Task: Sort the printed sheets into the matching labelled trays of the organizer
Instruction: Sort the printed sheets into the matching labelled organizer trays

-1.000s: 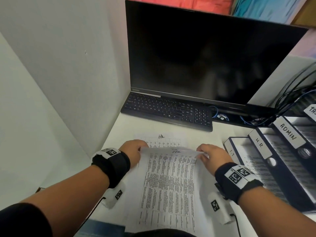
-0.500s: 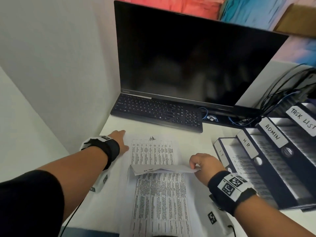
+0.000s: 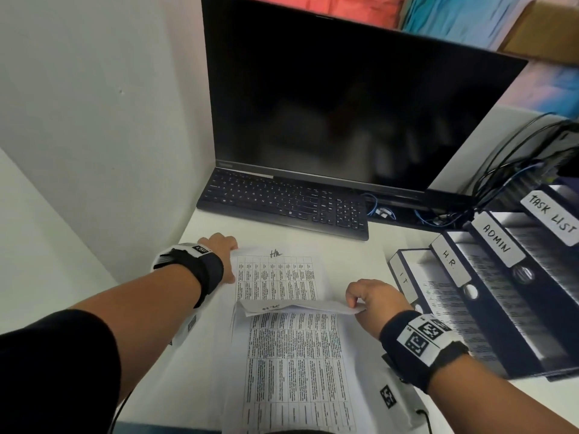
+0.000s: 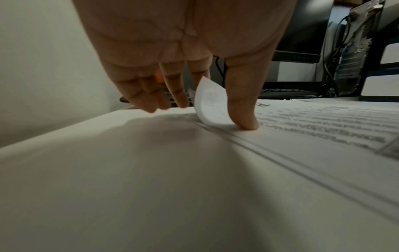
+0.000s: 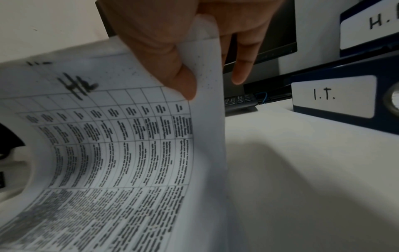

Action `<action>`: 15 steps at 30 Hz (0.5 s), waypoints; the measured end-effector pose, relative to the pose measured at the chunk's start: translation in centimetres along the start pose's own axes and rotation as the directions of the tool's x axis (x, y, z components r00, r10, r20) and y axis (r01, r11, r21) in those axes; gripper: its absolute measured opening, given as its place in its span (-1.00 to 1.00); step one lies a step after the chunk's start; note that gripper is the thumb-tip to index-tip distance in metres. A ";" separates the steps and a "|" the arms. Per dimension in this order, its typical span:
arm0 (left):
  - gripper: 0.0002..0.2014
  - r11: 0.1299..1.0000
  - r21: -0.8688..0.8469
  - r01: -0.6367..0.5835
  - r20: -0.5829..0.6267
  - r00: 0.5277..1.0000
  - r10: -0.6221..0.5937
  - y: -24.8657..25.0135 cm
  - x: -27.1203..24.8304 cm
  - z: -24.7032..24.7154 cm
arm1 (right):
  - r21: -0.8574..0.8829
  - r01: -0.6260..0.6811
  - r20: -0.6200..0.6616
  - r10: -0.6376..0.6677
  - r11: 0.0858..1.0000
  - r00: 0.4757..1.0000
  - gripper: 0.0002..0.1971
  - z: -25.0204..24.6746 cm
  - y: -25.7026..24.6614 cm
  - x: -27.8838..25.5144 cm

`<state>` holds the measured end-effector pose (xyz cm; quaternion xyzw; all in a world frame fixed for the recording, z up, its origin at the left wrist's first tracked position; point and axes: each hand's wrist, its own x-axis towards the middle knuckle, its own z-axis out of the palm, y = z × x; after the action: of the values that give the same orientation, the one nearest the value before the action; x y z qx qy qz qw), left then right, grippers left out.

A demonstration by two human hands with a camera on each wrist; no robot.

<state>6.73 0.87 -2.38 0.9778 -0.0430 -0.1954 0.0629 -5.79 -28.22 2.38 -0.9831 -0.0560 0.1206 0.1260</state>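
Two printed table sheets lie on the white desk. The farther sheet has "HR" handwritten at its top. My left hand is at its top-left corner; in the left wrist view that corner curls up between thumb and forefinger, pinched. My right hand pinches the top-right corner of the nearer sheet, also marked "HR", whose top edge bends back toward me. At the right stand the dark blue trays labelled I.T., H.R., ADMIN and TASK LIST.
A black keyboard and a dark monitor stand behind the sheets. Cables hang behind the trays. A white wall bounds the desk on the left. The I.T. tray is just right of my right hand.
My left hand let go of the nearer sheet and moved forward to the farther sheet's top-left corner. My right hand kept its pinch and drew the nearer sheet's top edge back toward me.
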 end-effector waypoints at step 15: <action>-0.66 0.785 -0.457 -0.417 -0.268 0.907 0.325 2.7 -7.2 -1.6 | -0.139 0.041 -0.179 -0.066 0.989 0.982 -0.90 -0.8 0.4 1.4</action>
<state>0.61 -0.88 2.19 0.9120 -0.1768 -0.0969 0.3573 -4.17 -28.56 2.76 -0.9944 -0.0787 0.0220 0.0671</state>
